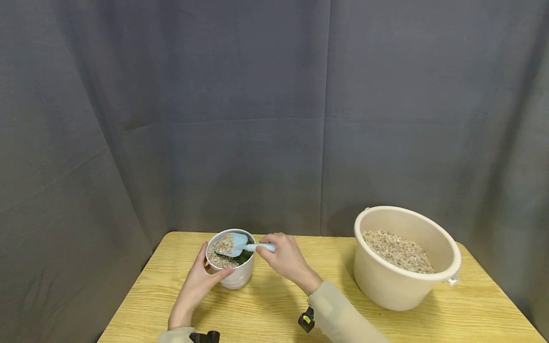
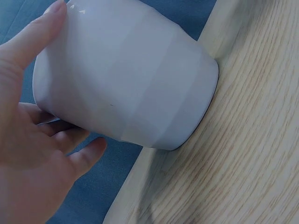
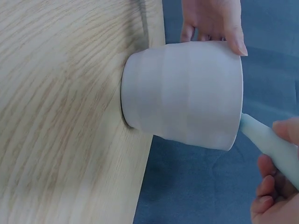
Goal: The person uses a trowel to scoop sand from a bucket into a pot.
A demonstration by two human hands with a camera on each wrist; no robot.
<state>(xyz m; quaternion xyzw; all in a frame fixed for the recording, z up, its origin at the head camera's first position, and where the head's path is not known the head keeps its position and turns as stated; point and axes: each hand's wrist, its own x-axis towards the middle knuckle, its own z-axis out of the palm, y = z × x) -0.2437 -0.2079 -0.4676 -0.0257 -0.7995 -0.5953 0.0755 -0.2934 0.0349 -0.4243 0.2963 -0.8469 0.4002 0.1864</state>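
Observation:
A white flower pot (image 1: 237, 276) stands on the table, with pale gravel (image 1: 223, 260) and something dark green (image 1: 244, 257) inside. My left hand (image 1: 200, 281) holds the pot from its left side, thumb near the rim, as the left wrist view (image 2: 42, 144) also shows. In my right hand (image 1: 285, 257) is the handle (image 3: 273, 144) of a light blue hand trowel (image 1: 239, 242). The trowel's blade lies over the pot's opening and carries a heap of gravel. From the right wrist view, the pot's wall hides the blade.
To the right stands a large cream bucket (image 1: 386, 290), partly filled with the same kind of gravel (image 1: 399, 250). Both bucket and pot are on a wooden table (image 1: 266, 309). Grey curtains (image 1: 249, 166) hang behind and at the sides.

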